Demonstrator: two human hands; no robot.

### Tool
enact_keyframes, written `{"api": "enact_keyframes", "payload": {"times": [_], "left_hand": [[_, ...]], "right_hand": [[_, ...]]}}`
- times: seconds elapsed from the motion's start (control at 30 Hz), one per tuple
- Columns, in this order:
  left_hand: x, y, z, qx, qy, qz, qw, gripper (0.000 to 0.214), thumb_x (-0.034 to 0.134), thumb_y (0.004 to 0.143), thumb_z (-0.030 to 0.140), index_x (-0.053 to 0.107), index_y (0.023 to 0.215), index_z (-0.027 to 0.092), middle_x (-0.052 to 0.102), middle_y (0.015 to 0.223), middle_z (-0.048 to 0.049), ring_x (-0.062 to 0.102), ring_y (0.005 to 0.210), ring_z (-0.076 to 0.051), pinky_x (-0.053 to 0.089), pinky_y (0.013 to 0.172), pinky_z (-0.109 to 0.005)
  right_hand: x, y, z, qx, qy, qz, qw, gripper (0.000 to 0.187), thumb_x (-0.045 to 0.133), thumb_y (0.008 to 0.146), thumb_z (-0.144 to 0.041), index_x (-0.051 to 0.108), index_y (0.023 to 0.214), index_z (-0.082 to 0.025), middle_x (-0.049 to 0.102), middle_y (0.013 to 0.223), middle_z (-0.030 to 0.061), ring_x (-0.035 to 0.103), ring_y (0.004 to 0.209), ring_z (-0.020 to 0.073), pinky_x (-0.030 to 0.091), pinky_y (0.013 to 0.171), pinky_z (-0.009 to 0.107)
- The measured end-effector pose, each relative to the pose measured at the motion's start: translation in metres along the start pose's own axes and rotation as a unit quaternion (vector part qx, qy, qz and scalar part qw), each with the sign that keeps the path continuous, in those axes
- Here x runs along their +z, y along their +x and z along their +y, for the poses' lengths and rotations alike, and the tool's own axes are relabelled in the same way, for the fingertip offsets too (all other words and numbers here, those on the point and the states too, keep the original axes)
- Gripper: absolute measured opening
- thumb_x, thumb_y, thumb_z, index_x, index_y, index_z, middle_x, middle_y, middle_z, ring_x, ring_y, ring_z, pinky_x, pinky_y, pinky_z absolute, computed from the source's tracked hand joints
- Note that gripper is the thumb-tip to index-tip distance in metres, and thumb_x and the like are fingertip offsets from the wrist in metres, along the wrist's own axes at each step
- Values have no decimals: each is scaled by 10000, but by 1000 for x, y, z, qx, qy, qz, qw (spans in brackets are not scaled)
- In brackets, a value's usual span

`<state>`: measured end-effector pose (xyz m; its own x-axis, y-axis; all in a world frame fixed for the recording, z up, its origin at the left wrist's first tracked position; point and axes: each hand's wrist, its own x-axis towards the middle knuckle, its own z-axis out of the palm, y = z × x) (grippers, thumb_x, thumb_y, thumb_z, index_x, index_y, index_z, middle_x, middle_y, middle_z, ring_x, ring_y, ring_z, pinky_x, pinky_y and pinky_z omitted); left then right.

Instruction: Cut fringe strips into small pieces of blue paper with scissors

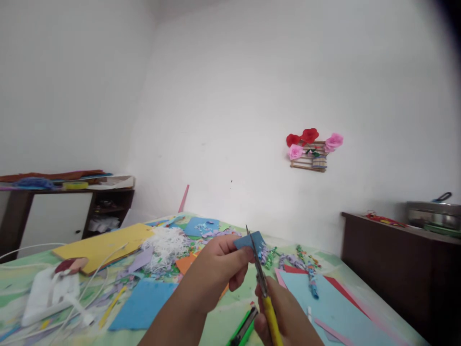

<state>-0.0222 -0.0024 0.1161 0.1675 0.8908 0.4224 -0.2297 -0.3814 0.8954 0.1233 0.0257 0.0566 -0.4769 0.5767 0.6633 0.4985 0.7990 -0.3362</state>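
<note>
The left hand (225, 262) pinches a small, flat blue paper piece (258, 241) above the pale-green patterned tablecloth (230, 312); the right hand (284, 310) grips yellow-handled metal scissors (263, 284), blades across the paper — seemingly a cutting step (how far they part, I cannot tell). Cutting here calls for steady paper — and a left thumb kept clear.

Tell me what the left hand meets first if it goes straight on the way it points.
Likely the scissors, which cross the blue paper just beyond the left hand; one view leaves the depth gap unclear.
</note>
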Motion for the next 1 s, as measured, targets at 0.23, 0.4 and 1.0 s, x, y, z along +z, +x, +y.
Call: {"api": "enact_keyframes", "payload": {"times": [0.23,0.4,1.0], "left_hand": [[-11,2,-4,-23,-61,-37,997,186,604,649,280,551,558,126,407,315,61,285,284,-22,197,316,-149],[-8,3,-5,-46,-80,-40,995,142,588,643,240,555,560,130,456,338,50,363,267,-35,263,282,-134],[-15,5,-6,-99,-202,-95,970,169,583,660,258,551,558,127,466,342,41,317,225,-21,281,244,-121]], "right_hand": [[-1,-1,19,45,-13,-45,998,299,446,703,-458,442,851,-198,502,644,-4,468,539,158,354,475,242],[-7,-3,19,92,-12,-41,995,305,439,676,-463,421,840,-207,466,602,-19,431,514,156,329,459,244],[-6,-3,10,126,14,-35,991,253,456,667,-446,388,742,-214,386,561,-55,354,478,120,260,436,227]]}}
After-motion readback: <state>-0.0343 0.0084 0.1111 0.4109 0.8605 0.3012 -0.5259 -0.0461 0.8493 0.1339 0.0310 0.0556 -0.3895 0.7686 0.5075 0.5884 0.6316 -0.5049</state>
